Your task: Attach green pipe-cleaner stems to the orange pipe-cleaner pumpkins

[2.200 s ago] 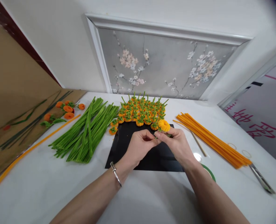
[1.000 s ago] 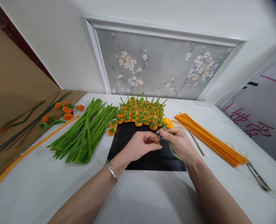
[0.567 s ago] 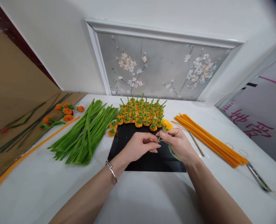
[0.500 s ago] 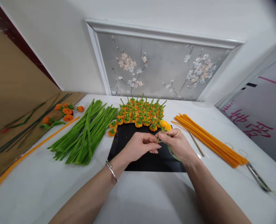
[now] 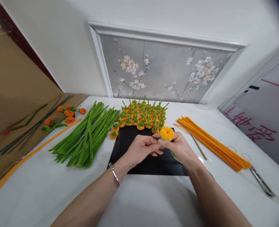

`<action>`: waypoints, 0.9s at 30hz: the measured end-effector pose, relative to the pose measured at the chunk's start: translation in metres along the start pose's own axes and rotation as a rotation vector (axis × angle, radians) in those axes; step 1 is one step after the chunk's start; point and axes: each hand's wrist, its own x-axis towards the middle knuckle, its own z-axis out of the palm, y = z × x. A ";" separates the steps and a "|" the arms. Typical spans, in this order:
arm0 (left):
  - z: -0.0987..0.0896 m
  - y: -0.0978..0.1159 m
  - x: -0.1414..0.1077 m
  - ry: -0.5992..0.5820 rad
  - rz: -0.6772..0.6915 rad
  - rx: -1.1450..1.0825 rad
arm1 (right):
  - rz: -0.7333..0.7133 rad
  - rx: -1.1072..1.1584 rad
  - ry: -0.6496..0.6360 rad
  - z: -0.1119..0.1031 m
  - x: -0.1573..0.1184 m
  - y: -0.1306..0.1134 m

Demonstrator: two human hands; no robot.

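My right hand (image 5: 180, 148) grips a yellow-orange pipe-cleaner flower (image 5: 167, 134) between thumb and fingers, its round top tilted toward me. Close against it, my left hand (image 5: 140, 149) is pinched at the flower's underside. The green pipe-cleaner stem there is hidden by the fingers now. A bit of green strand (image 5: 173, 155) shows below my right hand. Both hands are above a black board (image 5: 120, 157). Just behind them stand rows of similar orange flowers (image 5: 140, 125), heads down with short green stems pointing up.
A pile of green pipe cleaners (image 5: 85, 138) lies left, a bundle of orange ones (image 5: 210, 142) right. Beside that bundle are a thin stick (image 5: 199, 147) and a metal-handled tool (image 5: 262, 182). Finished-looking orange flowers (image 5: 69, 113) rest on cardboard (image 5: 19, 63) at far left.
The flower in my right hand has tipped so its top faces me, and sits slightly lower. Its green stem, visible before at my left fingertips, is now hidden.
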 end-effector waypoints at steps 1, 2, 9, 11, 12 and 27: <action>0.000 0.000 0.000 0.010 -0.017 -0.020 | -0.002 -0.049 0.013 -0.002 0.000 0.000; -0.001 0.000 0.000 0.024 -0.032 -0.041 | -0.002 -0.099 0.022 -0.005 0.000 -0.001; -0.010 0.001 0.002 0.065 -0.043 -0.095 | 0.015 -0.084 0.137 -0.023 0.004 0.003; -0.009 0.002 0.001 0.064 -0.036 -0.083 | 0.007 -0.083 0.188 -0.020 0.005 0.004; -0.008 0.002 0.001 0.066 -0.037 -0.078 | -0.004 -0.097 0.212 -0.017 0.005 0.003; -0.005 -0.016 0.007 -0.049 0.048 0.167 | -0.016 -0.211 0.184 0.008 0.005 0.006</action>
